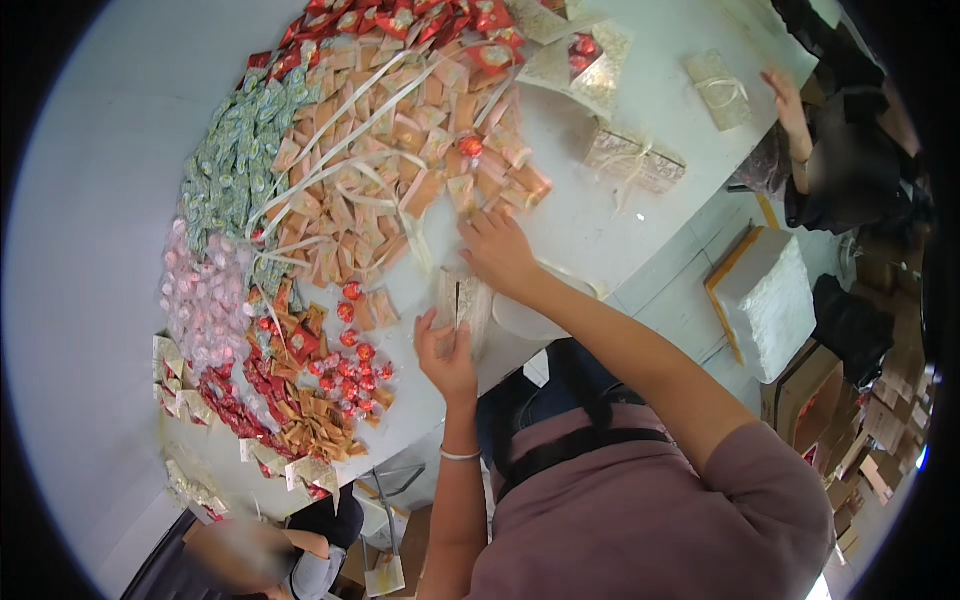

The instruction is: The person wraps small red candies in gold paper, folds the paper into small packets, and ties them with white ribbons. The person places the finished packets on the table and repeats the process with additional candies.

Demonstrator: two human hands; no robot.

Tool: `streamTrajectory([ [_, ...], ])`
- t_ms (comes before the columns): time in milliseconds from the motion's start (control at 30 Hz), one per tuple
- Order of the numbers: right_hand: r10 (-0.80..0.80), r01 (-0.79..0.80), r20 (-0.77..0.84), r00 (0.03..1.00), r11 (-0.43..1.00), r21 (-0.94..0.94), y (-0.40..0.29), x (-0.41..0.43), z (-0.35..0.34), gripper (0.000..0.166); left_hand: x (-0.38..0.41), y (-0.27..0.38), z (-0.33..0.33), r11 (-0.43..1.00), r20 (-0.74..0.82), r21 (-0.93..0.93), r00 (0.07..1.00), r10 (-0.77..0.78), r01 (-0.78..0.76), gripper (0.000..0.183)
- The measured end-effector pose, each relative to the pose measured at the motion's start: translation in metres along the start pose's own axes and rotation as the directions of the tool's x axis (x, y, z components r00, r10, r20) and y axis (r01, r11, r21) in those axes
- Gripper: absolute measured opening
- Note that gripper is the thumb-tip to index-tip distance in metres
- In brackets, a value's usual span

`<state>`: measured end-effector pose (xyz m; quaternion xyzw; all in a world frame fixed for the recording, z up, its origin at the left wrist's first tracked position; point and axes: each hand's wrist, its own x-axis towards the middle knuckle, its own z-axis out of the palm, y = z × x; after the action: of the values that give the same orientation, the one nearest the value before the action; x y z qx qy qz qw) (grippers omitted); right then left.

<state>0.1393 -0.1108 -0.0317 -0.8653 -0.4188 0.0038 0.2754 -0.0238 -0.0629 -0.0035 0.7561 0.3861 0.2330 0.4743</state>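
Before me on the table stands a pale patterned gift box (474,300), with a narrow dark gap along its top. My left hand (445,356) grips the box at its near left side, thumb on top. Over the far end of the box reaches my right hand (499,251), its fingertips beside the nearest peach-coloured wrapped packets (463,196). Whether those fingers hold a packet is hidden. A round whitish lid or dish (525,315) lies under my right forearm. Left of the box are two more peach packets (375,309) and several red wrapped balls (352,375).
Heaped sweets cover the table's far left: green packets (240,157), pink ones (202,289) and red ones (420,19). White ribbons (345,127) trail over them. Ribbon-tied boxes (637,159) stand right. Co-workers sit at both sides; one hand (784,94) is near. A foam box (772,300) is on the floor.
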Motion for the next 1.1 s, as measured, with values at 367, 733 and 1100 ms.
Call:
streamTrajectory([
  [367, 0.300, -0.480, 0.406, 0.863, 0.240, 0.844, -0.001, -0.037, -0.036, 0.007, -0.013, -0.018, 0.008, 0.960, -0.068, -0.266, 0.992, -0.108, 0.086, 0.018],
  [733, 0.085, -0.740, 0.735, 0.672, 0.061, 0.670, -0.024, -0.060, -0.026, 0.010, -0.014, -0.020, 0.006, 0.952, -0.019, -0.299, 0.997, -0.069, 0.060, 0.020],
  [1100, 0.134, -0.823, 0.820, 0.557, 0.220, 0.523, -0.031, -0.044, -0.030, 0.014, -0.012, -0.021, 0.004, 0.957, 0.029, -0.286, 0.998, -0.047, 0.053, 0.023],
])
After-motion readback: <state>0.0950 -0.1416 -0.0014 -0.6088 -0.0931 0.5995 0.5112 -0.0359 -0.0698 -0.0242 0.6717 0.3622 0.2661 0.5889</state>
